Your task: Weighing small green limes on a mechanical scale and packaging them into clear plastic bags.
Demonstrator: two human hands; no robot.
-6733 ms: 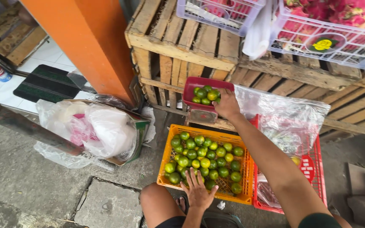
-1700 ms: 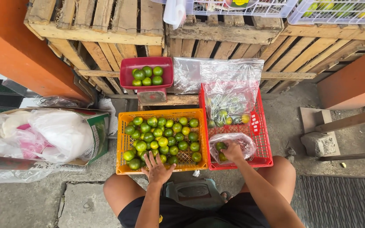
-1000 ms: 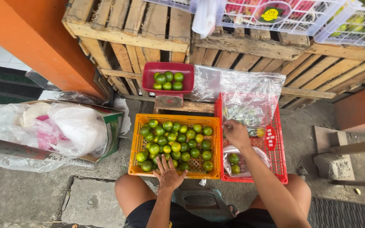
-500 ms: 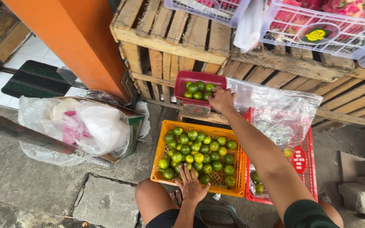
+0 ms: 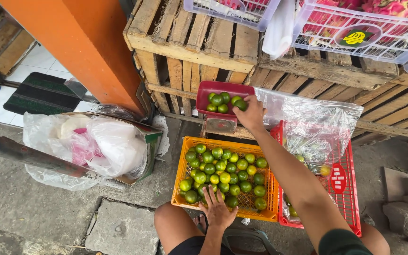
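An orange crate [image 5: 181, 180] full of green and yellowish limes [image 5: 223, 170] sits on the ground in front of my knees. My left hand [image 5: 217, 210] rests spread on the limes at the crate's near edge. My right hand [image 5: 250, 113] reaches up to a dark red tray [image 5: 216, 88] of limes on a scale and is closed on a lime at the tray's right corner. A red crate [image 5: 343, 189] to the right holds a clear plastic bag [image 5: 317, 125] with a few more limes.
Wooden pallet crates [image 5: 190, 42] stand behind, topped by white baskets [image 5: 355, 35] of pink fruit. An orange pillar [image 5: 86, 47] rises at left. A box with white plastic bags [image 5: 95, 144] lies left of the orange crate. Concrete blocks [image 5: 404, 208] sit at right.
My right hand has moved from the red crate up to the red tray and now touches a lime there. My left hand stays on the limes in the orange crate.
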